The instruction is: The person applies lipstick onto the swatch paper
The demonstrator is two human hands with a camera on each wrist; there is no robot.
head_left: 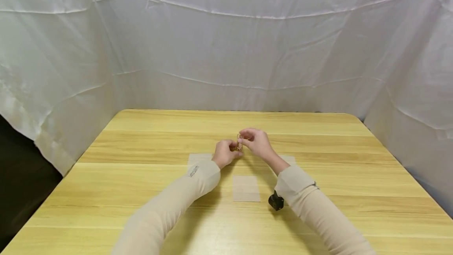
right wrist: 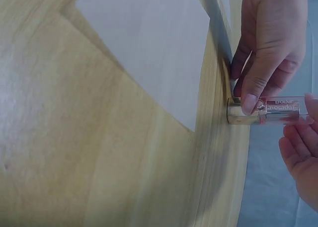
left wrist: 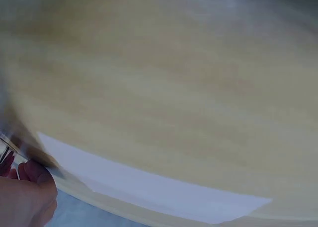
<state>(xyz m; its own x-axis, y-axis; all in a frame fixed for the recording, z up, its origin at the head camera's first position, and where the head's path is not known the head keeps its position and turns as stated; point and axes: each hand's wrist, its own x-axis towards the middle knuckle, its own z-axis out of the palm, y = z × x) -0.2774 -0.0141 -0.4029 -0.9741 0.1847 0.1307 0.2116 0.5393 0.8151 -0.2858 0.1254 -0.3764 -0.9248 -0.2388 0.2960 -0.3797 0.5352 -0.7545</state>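
Nearest the person, a pale square (head_left: 246,189) lies on the wood-grain table (head_left: 88,200). Beyond it, between both hands, a small tube (head_left: 239,143) stands long axis upright. Left hand (head_left: 224,154) pinches its gold base (right wrist: 242,119) low, from the left, nearer the table; right hand (head_left: 257,143) pinches the clear cap (right wrist: 302,113) above, from the right. Whether the base touches wood: cannot tell. Right hand cut off in its own wrist view; left wrist view blurred, tube hard to make out. Farther back, pale curtain (head_left: 226,50).
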